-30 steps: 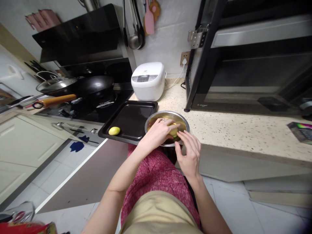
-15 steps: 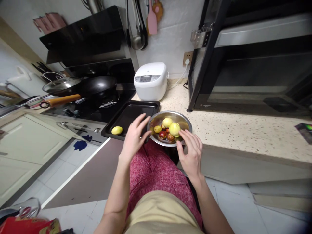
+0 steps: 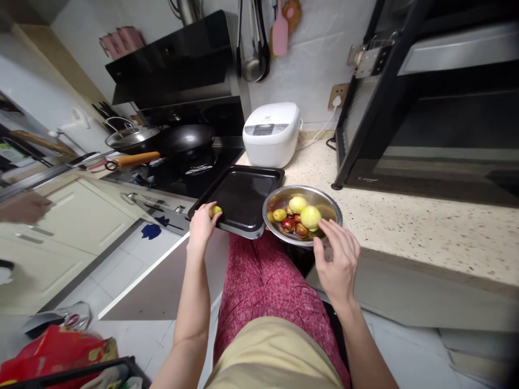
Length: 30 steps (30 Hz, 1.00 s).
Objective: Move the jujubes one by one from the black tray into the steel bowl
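Note:
At the left front corner of the black baking tray (image 3: 239, 197), my left hand (image 3: 201, 224) is closed around a small yellow-green oval fruit (image 3: 216, 210). Part of that fruit is hidden by my fingers. Beside the tray is a round metal bowl (image 3: 332, 208), holding large pale yellow-green fruits (image 3: 311, 218), a smaller yellow-green one (image 3: 279, 215) and glossy red-brown ones (image 3: 287, 225). My right hand (image 3: 337, 259) is at the bowl's right front rim, thumb and fingers apart. Its fingertips are close to the nearest large fruit; whether they touch it I cannot tell.
A white rice cooker (image 3: 271, 135) stands behind the tray. On the stove to the left is a black wok (image 3: 186, 139) with a wooden handle. A dark oven (image 3: 454, 124) fills the right. Another person's blurred hand (image 3: 26, 206) shows at the far left.
My left hand has moved left from the bowl's rim to the tray corner and taken hold of the yellow-green fruit there. My right hand stays by the bowl. The view has shifted left.

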Available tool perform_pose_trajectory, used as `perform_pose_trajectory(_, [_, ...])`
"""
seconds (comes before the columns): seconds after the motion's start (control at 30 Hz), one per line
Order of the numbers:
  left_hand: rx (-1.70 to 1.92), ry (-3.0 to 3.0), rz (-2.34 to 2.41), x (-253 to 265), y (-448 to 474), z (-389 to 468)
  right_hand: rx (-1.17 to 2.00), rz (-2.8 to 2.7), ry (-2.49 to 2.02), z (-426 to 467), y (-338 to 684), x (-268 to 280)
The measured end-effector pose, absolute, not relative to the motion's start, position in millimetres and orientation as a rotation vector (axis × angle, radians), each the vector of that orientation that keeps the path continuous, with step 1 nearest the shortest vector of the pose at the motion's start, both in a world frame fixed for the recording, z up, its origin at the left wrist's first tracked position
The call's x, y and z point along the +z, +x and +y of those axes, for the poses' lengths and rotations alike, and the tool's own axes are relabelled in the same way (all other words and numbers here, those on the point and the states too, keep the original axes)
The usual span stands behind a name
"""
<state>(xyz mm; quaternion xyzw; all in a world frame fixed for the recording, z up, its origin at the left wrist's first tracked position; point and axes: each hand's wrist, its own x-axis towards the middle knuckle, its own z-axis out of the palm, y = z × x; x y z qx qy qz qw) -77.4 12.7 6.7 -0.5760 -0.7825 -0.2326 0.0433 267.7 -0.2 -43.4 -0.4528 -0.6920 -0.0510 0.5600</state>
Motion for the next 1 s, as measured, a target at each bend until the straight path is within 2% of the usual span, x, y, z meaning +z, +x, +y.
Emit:
perform_pose_trajectory(0.3, [-0.818,-1.831,-2.291,17.8,-76.0,27.5,-0.111,-1.633,-1.081,-0.9,266.7,-44.5])
perform_pose_trajectory(0.47, [-1.177,-2.135,-1.893,40.4,-20.4,20.5,-0.109,-1.624,-1.081,-0.5,266.7,-45.2])
perform_pose_trajectory(0.57, [-1.261,-2.355,-1.713,44.7,22.1,18.8,-0.111,-1.625,-1.085,-0.8,267.2,-45.2])
perform_pose_trajectory(0.73, [-1.285,-2.600,-1.625,34.0,61.5,29.5,-0.104,-1.638,-1.087,-1.7,267.9,-44.4])
perform_pose_trajectory(1.0, [-1.280,-2.766,-1.574,31.7,70.6,40.0,-0.093,-1.632,-1.082,-2.1,266.4,-44.0])
